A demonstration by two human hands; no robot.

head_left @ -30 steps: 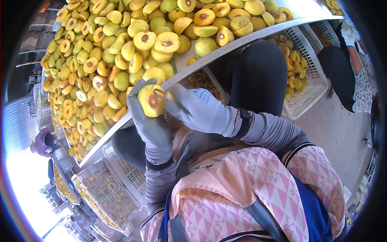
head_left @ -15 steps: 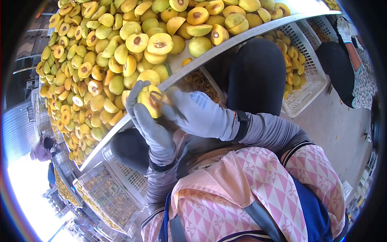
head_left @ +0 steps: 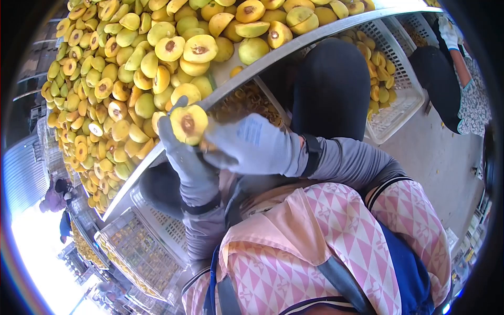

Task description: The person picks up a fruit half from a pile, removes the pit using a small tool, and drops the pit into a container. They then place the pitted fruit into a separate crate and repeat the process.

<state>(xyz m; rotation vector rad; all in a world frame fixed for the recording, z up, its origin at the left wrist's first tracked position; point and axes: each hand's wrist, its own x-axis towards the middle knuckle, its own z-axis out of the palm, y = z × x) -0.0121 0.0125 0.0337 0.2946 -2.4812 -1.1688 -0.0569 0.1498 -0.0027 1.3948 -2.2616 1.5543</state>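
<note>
Table edge close; left hand holds fruit half; right hand grip unclear.

One halved fruit gripped in the fingers, cut face up, one pit hollow. Two gloved hands on it: left hand, right hand. Heap of fruit halves just beyond the fingers, too many to count, well over a hundred. Three white crates: one far right of the fingers with roughly twenty halves, two below them. One other person's gloved hand, far right.
</note>
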